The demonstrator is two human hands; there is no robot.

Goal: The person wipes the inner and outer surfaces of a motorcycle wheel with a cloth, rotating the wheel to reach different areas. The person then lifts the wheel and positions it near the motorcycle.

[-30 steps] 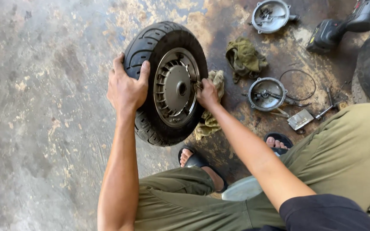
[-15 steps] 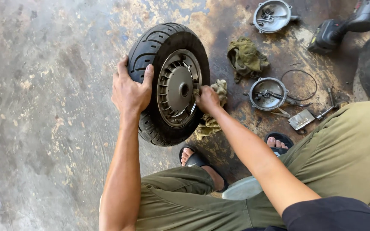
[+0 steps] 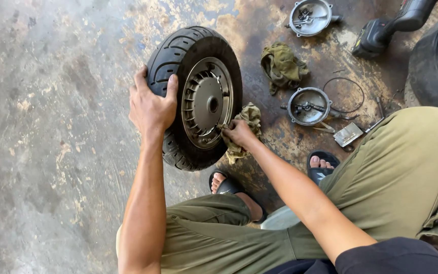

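A small black scooter wheel (image 3: 178, 50) with a grey metal rim (image 3: 206, 101) stands upright on the stained concrete floor. My left hand (image 3: 150, 104) grips the tyre's top left tread and steadies it. My right hand (image 3: 238, 133) presses a dirty olive rag (image 3: 249, 117) against the lower right edge of the rim. My feet in black sandals rest just below the wheel.
A second olive rag (image 3: 281, 66) lies to the right. Two round metal hub covers (image 3: 308, 105) (image 3: 310, 16), a thin wire ring (image 3: 350, 87), small tools (image 3: 348, 134), a black power tool (image 3: 386, 28) and another tyre (image 3: 434, 61) lie at the right.
My right hand with the rag has slid down from the rim's right side to its lower edge. The wheel has turned slightly under my left hand.
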